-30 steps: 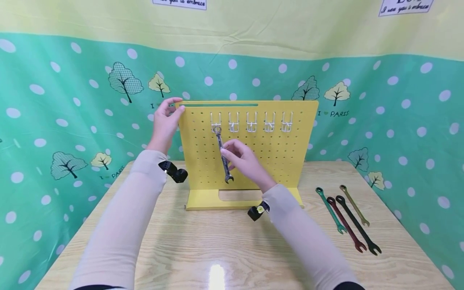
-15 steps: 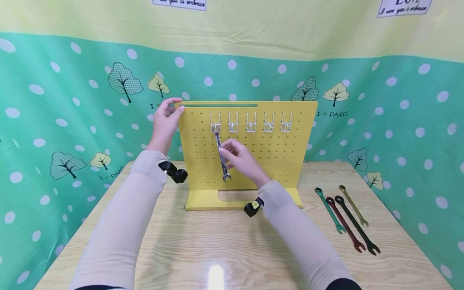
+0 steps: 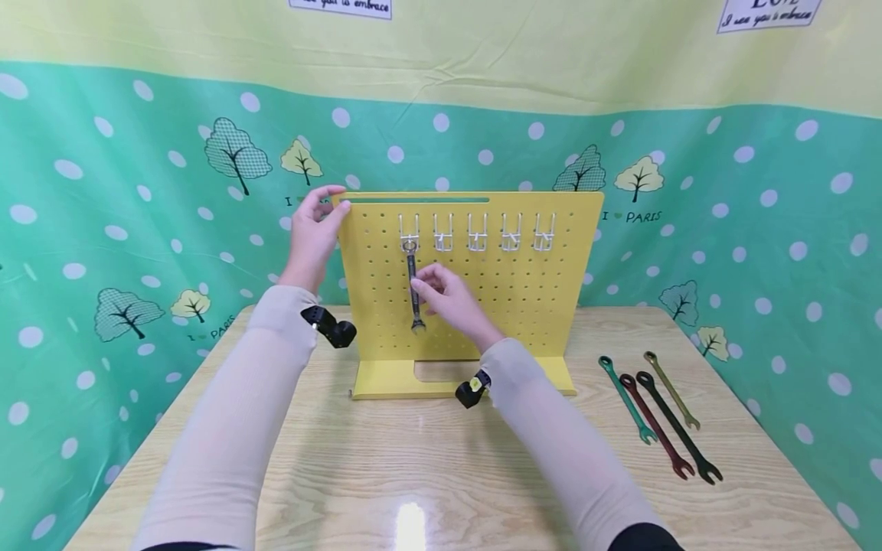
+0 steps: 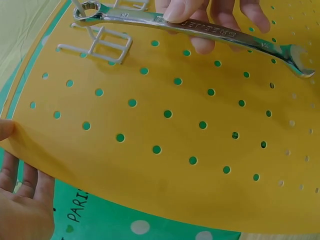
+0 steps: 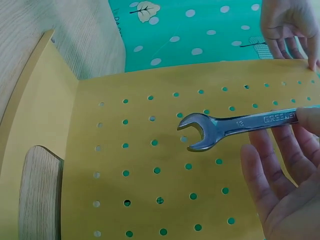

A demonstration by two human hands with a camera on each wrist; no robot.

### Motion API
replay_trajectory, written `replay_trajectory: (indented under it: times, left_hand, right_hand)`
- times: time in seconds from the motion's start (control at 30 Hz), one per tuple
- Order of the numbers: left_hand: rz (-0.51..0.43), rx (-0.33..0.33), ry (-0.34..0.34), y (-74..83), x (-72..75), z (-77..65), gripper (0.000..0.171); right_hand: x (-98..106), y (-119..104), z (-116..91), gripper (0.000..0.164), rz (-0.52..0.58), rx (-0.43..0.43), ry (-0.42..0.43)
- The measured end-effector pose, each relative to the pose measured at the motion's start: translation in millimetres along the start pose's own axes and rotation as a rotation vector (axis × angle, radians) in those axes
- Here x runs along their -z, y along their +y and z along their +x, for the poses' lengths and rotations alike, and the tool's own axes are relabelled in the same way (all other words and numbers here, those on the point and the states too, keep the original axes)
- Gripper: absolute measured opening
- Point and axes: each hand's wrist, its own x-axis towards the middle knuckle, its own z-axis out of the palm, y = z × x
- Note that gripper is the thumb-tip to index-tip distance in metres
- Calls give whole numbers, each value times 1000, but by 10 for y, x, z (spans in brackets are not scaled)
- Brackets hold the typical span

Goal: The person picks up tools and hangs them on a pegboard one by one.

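My right hand (image 3: 451, 298) pinches a silver combination wrench (image 3: 412, 268) by the middle of its shaft, thumb in front and fingers behind. The wrench hangs nearly upright before the yellow pegboard (image 3: 582, 229), open jaw down. Its ring end (image 4: 88, 11) is at the leftmost white wire hook (image 3: 409, 236), and in the left wrist view a hook prong passes through the ring. In the right wrist view the open jaw (image 5: 202, 132) stands close to the perforated panel. My left hand (image 3: 313, 233) grips the board's upper left corner between thumb and fingers.
Several more white hooks (image 3: 477, 242) line up to the right on the board. On the table's right side lie a green wrench (image 3: 627, 399), a red wrench (image 3: 654, 423), a black wrench (image 3: 677, 425) and a gold wrench (image 3: 671, 390). A patterned curtain (image 3: 172, 252) surrounds the table.
My right hand has moved slightly left and up with the wrench. The wrench has swung from tilted to nearly upright, its ring staying by the leftmost hook. My left hand keeps its place.
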Motion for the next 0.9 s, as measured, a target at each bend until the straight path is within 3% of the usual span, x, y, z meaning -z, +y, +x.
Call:
replay_trajectory:
  times: [0.4, 0.67, 0.9]
  left_hand:
    - [4, -2, -7, -9, 4, -8, 34]
    - [7, -3, -20, -17, -4, 6, 36]
    - [-1, -2, -17, -11, 6, 10, 35]
  right_hand:
    - [13, 32, -77, 31, -5, 34, 7]
    - [114, 43, -235, 40, -154, 61, -6]
    - [234, 31, -368, 43, -193, 76, -39]
